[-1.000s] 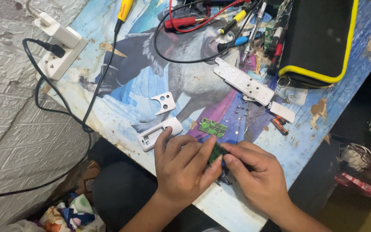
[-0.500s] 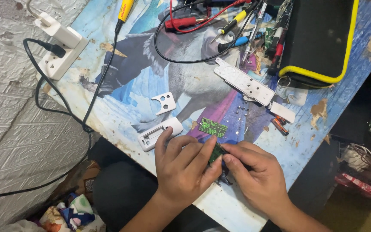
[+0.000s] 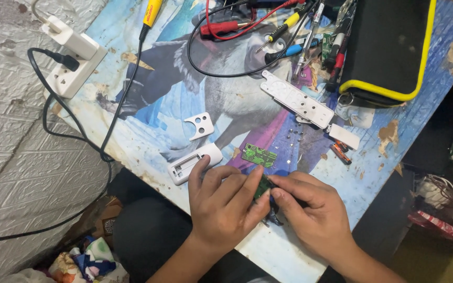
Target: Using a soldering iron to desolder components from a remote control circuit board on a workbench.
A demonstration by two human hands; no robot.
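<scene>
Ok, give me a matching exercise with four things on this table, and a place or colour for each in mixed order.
Things:
1. power strip
2. black case
3. loose green board
4. small board

Descriptions:
A. yellow edging
B. pinched between left hand and right hand
C. flat on the table, just beyond the hands
D. white, at the table's left edge, with plugs in it

Pairs: 1-D, 2-A, 3-C, 4-B
</scene>
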